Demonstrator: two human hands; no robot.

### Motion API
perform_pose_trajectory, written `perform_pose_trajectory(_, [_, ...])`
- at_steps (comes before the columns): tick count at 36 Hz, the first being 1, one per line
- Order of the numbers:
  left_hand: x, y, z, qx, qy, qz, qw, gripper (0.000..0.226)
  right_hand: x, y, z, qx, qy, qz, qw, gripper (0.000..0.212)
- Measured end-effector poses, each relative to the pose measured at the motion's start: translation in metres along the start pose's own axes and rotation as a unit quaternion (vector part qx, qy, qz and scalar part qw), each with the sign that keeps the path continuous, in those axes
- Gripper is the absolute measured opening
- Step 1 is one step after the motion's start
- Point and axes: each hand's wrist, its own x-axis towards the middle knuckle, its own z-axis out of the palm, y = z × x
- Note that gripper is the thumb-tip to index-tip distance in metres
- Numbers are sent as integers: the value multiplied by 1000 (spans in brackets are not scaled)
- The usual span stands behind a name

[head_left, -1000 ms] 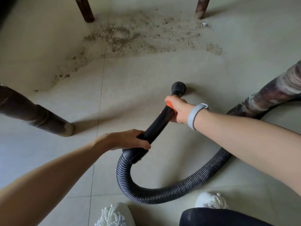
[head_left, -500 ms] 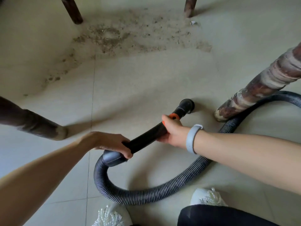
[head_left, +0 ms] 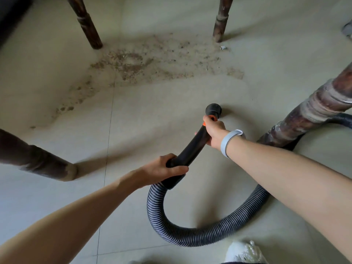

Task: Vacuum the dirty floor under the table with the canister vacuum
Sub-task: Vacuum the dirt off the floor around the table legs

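While both our left hand (head_left: 165, 171) and right hand (head_left: 214, 130) clench the wand (head_left: 190, 149), the hose (head_left: 190, 238) could snag the bench leg (head_left: 304, 119), stopping short of the dirt (head_left: 144, 63)

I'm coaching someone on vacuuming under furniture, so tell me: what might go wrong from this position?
The ribbed hose runs behind the near right table leg; reaching forward may snag it there. The nozzle, steered by the right hand and left hand, sits short of the dirt patch, so far debris could be missed. The hose loop lies by the shoe, a possible trip.
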Motion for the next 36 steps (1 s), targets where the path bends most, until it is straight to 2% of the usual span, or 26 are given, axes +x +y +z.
perform_pose_trajectory(2, [6, 4, 5, -45, -16, -1, 999, 46, 4, -9, -8, 43, 24, -10, 999, 26])
perform_pose_trajectory(7, [24, 15, 23, -89, -7, 15, 996, 34, 12, -12, -20, 111, 62, -6, 992, 23])
perform_pose_trajectory(11, [44, 26, 18, -155, 23, -2, 988, 30, 11, -10, -22, 135, 24, 4, 991, 31])
perform_pose_trajectory(15, [64, 36, 4, -166, 64, -6, 984, 28, 10, -13, -17, 157, -37, 8, 987, 28])
perform_pose_trajectory(17, [71, 38, 0, -171, 75, -6, 982, 32, 10, -14, -13, 153, -43, 8, 987, 24])
perform_pose_trajectory(21, [82, 41, 3, -189, 82, 10, 978, 50, 12, -25, -13, 157, 12, -18, 987, 14])
perform_pose_trajectory(26, [86, 44, 15, -238, 68, 24, 969, 44, 25, -46, -31, 181, 88, -51, 978, 16])
perform_pose_trajectory(28, [91, 50, 19, -233, 86, 44, 968, 35, 28, -52, -38, 207, 100, -49, 972, 23])
perform_pose_trajectory(30, [98, 59, 21, -211, 109, 59, 970, 31, 30, -54, -42, 199, 99, -50, 974, 20])
perform_pose_trajectory(36, [118, 74, 18, -118, 166, 81, 976, 36, 36, -52, -39, 64, 128, -68, 987, 45])
